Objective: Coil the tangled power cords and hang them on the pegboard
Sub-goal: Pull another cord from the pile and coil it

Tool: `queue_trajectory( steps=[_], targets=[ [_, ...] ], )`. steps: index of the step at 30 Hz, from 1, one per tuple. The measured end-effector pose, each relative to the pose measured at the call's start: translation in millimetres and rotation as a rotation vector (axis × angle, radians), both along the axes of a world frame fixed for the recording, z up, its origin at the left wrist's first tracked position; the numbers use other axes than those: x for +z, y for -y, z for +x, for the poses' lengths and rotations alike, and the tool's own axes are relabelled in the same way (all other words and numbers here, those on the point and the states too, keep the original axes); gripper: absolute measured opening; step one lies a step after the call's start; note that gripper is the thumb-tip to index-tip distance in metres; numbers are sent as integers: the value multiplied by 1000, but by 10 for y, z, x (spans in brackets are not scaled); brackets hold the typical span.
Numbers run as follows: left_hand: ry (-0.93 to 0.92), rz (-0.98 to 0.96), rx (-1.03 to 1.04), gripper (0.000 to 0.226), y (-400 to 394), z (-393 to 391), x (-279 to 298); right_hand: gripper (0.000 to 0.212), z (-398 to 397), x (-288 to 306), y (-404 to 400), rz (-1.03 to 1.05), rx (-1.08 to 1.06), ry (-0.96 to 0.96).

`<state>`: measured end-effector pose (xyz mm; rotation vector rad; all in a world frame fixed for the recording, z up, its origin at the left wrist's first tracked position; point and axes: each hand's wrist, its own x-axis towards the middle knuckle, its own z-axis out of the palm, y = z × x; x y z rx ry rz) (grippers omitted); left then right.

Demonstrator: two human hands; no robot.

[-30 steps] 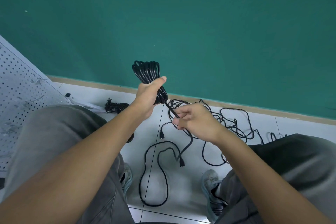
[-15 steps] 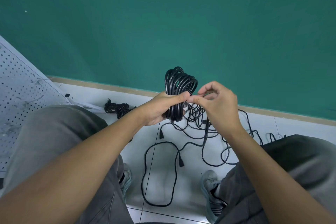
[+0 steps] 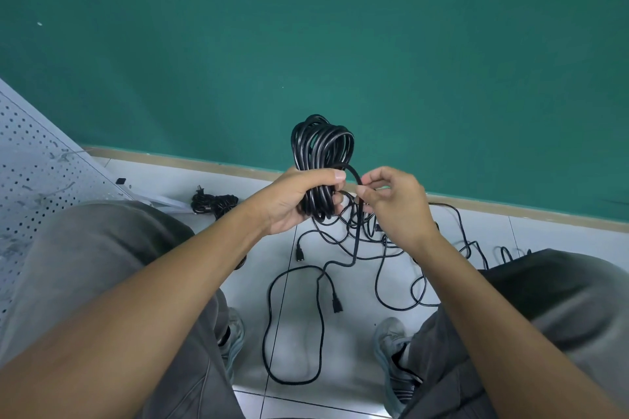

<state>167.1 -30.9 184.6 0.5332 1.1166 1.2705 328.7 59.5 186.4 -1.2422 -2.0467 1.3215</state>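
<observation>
Your left hand (image 3: 299,196) grips the coiled black rubber power cord (image 3: 321,146) above the white tiled floor (image 3: 561,235); your right hand (image 3: 394,201) pinches its loose strand (image 3: 355,231) beside the coil.

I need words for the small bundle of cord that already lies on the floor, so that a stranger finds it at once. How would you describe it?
Start at the white pegboard leaning at the left. Just past its lower right corner, near the strip along the green wall, a small black bundled cord lies on the white floor. Unlike the loose cords sprawled to its right and the coil in the left hand, it is compact and no hand touches it.
</observation>
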Motion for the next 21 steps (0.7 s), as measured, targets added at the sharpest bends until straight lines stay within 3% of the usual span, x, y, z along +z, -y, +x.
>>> queue_trajectory(
  steps=[6,9,13,16,21],
  targets=[
    [-159,-66,13,30,-9,-19,-74,23,-16,162,49,20,-166,-280],
    [-140,-55,15,21,4,21,-73,20,-35,228,84,-17,-200,-363],
    [-103,-15,-46,32,15,125,-33,12,-66,251,117,-99,-231,-464],
    [-88,-6,-80,27,26,170,-25,9,-85,267,149,-111,-230,-483],
    [-64,-31,-107,36,33,169,-41,21,-100,216,151,59,-248,-392]
  ],
)
